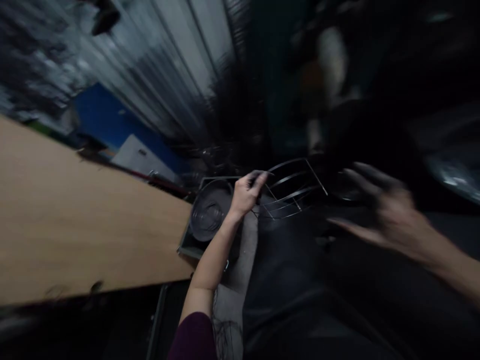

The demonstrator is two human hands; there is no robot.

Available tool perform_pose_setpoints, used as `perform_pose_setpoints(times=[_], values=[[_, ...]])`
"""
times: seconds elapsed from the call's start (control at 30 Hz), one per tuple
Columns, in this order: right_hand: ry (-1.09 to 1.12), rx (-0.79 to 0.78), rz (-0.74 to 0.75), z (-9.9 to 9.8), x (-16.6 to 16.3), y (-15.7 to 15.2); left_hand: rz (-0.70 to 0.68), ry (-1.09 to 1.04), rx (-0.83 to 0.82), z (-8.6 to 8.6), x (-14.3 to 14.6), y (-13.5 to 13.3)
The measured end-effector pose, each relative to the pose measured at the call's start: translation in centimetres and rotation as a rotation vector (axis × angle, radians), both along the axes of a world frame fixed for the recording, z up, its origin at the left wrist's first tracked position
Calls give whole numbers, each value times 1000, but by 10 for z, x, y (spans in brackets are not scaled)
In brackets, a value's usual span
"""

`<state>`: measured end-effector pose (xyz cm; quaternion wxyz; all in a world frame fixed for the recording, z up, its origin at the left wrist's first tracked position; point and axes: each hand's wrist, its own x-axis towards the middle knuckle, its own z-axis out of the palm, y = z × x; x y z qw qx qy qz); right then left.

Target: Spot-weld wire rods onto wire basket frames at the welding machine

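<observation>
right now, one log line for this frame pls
left hand: gripping wire frame | right hand: open, blurred, holding nothing | round dark part beside wooden tabletop

I count two hands of mine, my left hand (245, 192) and my right hand (390, 215), plus one wire frame (294, 187), one round dark disc (210, 216) and one wooden board (75, 220).

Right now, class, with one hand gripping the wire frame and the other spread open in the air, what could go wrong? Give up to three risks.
1. The left hand pinches only one edge of the wire frame, so the frame may tip or twist.
2. The right hand is open and off the frame, giving no support.
3. The scene is dark and blurred; thin wires could snag fingers or knock the dark round unit beside the wooden board.
</observation>
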<state>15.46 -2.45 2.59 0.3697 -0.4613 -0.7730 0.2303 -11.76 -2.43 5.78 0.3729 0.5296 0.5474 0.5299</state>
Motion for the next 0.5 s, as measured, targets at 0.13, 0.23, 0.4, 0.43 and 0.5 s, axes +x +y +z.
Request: perform_pose_setpoints(times=[0.13, 0.23, 0.4, 0.43, 0.5], values=[[-244, -54, 94, -27, 31, -13, -427, 79, -140, -20, 90, 11], [-211, -273, -23, -59, 60, -26, -527, 252, -179, -53, 110, 10], [-103, -541, 179, -62, 144, -20, -646, 712, -114, -92, 111, -5], [-87, -558, 177, -60, 166, -5, -633, 735, -88, -96, 111, -11], [-117, -506, -170, -60, 208, 37, -614, 750, -43, -100, 112, -22]])
